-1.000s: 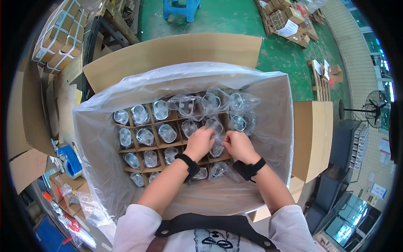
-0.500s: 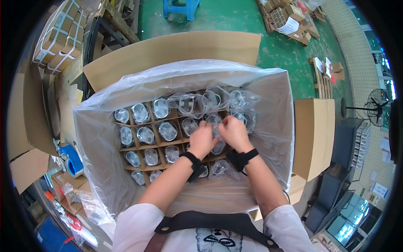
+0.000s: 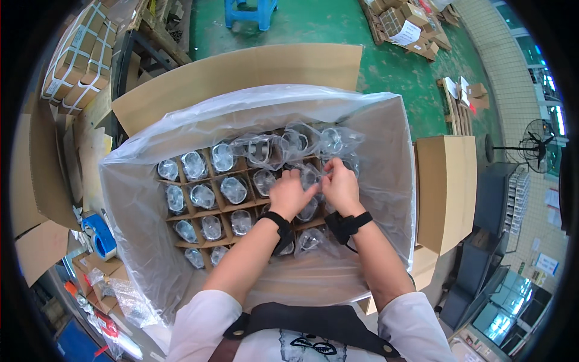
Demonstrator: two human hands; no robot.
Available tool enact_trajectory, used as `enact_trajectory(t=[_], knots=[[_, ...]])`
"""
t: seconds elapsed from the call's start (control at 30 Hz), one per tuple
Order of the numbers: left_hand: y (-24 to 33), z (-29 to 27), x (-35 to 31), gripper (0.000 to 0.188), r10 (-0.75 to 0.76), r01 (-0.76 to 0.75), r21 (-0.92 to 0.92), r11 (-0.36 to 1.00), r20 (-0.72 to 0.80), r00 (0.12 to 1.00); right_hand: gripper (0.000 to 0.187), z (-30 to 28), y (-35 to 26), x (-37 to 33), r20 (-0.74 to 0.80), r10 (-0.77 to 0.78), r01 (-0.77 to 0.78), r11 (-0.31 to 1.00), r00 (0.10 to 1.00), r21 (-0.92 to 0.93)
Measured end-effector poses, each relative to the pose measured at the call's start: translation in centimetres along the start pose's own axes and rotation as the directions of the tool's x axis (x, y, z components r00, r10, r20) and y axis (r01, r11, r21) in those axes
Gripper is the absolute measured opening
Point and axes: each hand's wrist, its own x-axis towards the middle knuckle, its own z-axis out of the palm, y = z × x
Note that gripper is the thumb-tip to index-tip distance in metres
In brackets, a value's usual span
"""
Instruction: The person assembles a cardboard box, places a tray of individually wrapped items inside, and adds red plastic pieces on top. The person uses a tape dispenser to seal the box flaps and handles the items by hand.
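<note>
A large carton lined with a clear plastic sheet (image 3: 136,211) stands before me. Inside, brown cardboard dividers (image 3: 208,179) form cells, each with a silvery round metal part (image 3: 233,189) in a clear bag. Over the right half of the grid, my left hand (image 3: 292,194) has its fingers bent and its thumb against a clear plastic bag (image 3: 309,175) around one part. Just right of it, my right hand (image 3: 341,188) pinches the same bag's loose film between thumb and fingers. The fingertips are partly hidden by film. Loose bag ends cover the far-right parts (image 3: 332,140).
A raised carton flap (image 3: 241,72) rises on the far side. A brown box (image 3: 446,193) stands at the right. A blue tape dispenser (image 3: 101,235) lies to the left, below strapped cartons (image 3: 81,57). Farther off are a blue stool (image 3: 250,13) and a black fan (image 3: 535,148).
My right hand has risen slightly away from the left hand, with a bit more film showing between them. The whole view has shifted a little, moving the carton leftward in it.
</note>
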Motion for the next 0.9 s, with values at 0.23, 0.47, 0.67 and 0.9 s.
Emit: enact_trajectory(t=[0.23,0.47,0.67,0.9], knots=[[-0.5,-5.0,0.4,0.014,0.236,-0.252,-0.032,0.967,-0.258,0.937,0.024,-0.8,-0.1,-0.9,-0.116,-0.09,0.077,0.99,0.989,-0.115],[1.8,-6.9,-1.5,0.037,0.182,-0.175,0.055,0.983,-0.206,0.961,0.015,2.1,-1.8,2.1,-0.09,-0.389,0.338,0.876,0.917,-0.344],[-0.4,-5.0,-1.6,0.023,0.03,-0.029,0.004,1.0,-0.169,0.985,0.012,-1.0,-0.8,1.2,-0.236,-0.332,0.246,0.912,0.913,-0.328],[-6.4,-10.9,-1.9,0.019,-0.135,0.091,-0.168,0.982,-0.271,0.953,0.009,1.1,-7.1,-4.4,0.347,-0.399,0.373,0.917,0.849,0.143]])
